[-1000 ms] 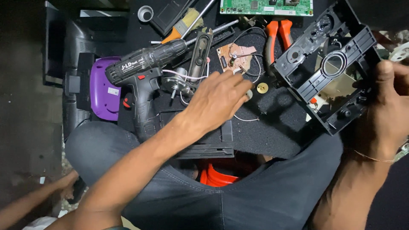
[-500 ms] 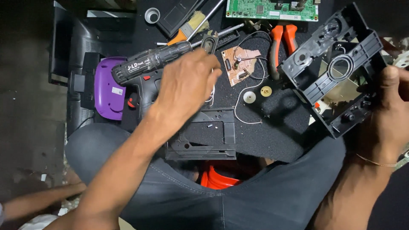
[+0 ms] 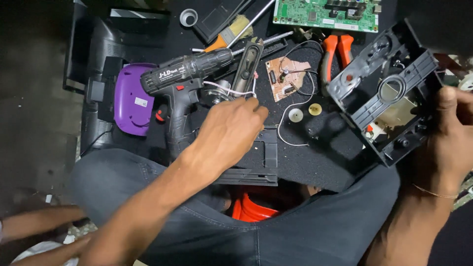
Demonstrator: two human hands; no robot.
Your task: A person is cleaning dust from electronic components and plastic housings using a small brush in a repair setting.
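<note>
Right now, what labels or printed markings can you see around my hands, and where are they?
White lettering strip on the black cordless drill, just beyond the left hand.
Small white rectangular sticker on the purple casing, far left.
Green circuit board, top edge, with tiny white markings.
No packages, signs or screens.

- My left hand [image 3: 229,130] is bare, with no ring or glove, and the forearm behind it has no sleeve.
- My right hand [image 3: 451,143] is bare too, and a thin thread-like band [image 3: 436,192] circles its wrist.
- I wear dark grey-blue trousers [image 3: 305,231], creased over both knees, with a stitched seam showing.
</note>
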